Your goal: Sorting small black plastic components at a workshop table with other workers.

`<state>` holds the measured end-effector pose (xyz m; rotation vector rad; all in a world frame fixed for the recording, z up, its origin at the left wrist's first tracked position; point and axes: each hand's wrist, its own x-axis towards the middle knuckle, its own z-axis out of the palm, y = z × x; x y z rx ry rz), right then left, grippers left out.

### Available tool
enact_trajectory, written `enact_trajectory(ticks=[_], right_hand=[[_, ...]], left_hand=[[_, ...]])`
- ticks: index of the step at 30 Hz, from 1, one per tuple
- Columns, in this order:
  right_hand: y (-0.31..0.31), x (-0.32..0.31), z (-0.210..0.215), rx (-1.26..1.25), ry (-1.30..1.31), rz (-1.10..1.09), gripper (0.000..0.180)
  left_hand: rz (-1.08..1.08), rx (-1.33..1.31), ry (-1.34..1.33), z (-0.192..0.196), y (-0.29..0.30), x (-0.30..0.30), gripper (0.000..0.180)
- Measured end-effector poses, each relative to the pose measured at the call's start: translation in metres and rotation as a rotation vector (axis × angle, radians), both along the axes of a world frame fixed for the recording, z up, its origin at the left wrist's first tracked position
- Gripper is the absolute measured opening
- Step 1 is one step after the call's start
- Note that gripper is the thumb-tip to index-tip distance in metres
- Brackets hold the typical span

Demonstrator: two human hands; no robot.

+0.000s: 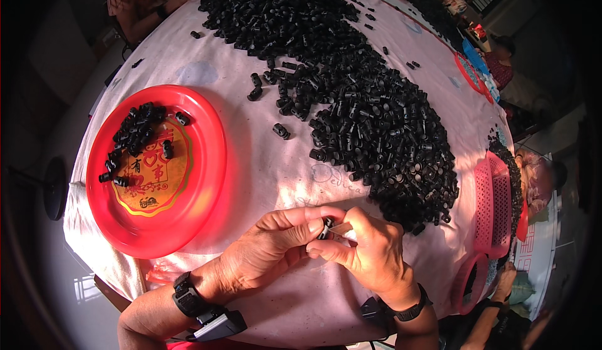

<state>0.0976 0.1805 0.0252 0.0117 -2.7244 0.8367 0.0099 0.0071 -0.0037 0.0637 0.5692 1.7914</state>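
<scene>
black piece (326, 228) (just one) sits between two hands (266, 246) (381, 256).

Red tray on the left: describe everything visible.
The red tray is round, glossy and plastic-looking, with a broad raised rim and a gold round panel carrying red and dark print in the middle. It sits right side up on the pale pink cloth, left of the big black heap. Small black parts cluster toward its upper left, with a few lying apart, partly covering the print. The left hand and right hand are both clear of it.
</scene>
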Motion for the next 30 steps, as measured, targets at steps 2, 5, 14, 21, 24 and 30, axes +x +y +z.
enact_trajectory(ticks=[2, 5, 14, 21, 24, 30], right_hand=[[-0.0002, 0.0000, 0.0013, 0.014, -0.004, -0.006, 0.046], [0.0003, 0.0001, -0.0006, 0.033, 0.004, -0.005, 0.046], [0.0004, 0.0001, 0.0010, 0.028, 0.011, 0.004, 0.045], [0.0016, 0.0024, -0.0039, 0.049, -0.019, -0.001, 0.045], [0.0010, 0.0025, -0.0042, 0.017, -0.030, -0.014, 0.045], [0.0023, 0.0016, -0.0046, 0.045, 0.007, -0.002, 0.046]], left_hand=[[0.004, -0.004, -0.010, 0.0000, -0.0004, 0.0004, 0.041], [0.003, -0.010, -0.007, -0.0009, -0.0001, 0.0004, 0.042], [-0.011, -0.003, 0.009, -0.0013, -0.0013, -0.0004, 0.042], [-0.005, 0.004, 0.011, -0.0033, -0.0002, 0.0000, 0.042], [-0.006, -0.022, 0.007, -0.0021, -0.0003, 0.0001, 0.042], [-0.016, -0.042, 0.007, -0.0004, 0.0007, -0.0008, 0.039]])
